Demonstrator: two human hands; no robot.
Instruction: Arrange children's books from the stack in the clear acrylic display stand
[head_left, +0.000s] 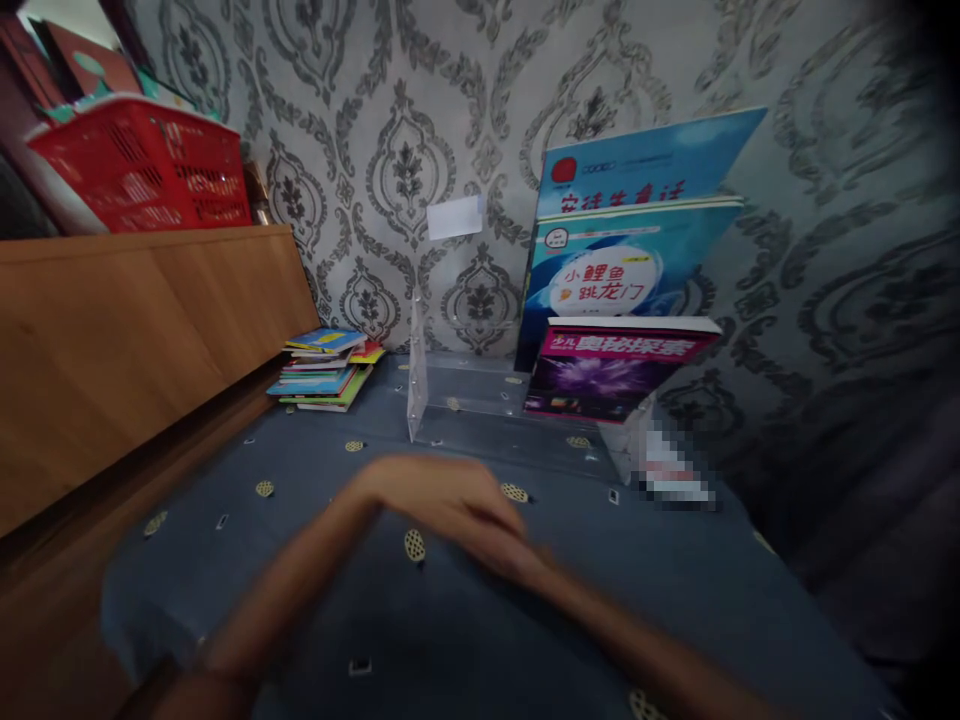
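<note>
My left hand and my right hand meet over the middle of the blue patterned cloth, the left overlapping the right. Their fingers are tucked together and blurred, and no object shows in them. Just beyond stands a clear stepped rack. On its right side, books rise in tiers: a purple magazine in front, a teal-blue book behind it, and a taller blue book at the back.
A stack of thin books lies at the cloth's far left. A filled red basket sits on a wooden cabinet. A white label shows before the patterned wall. A pixelated item lies right of the rack.
</note>
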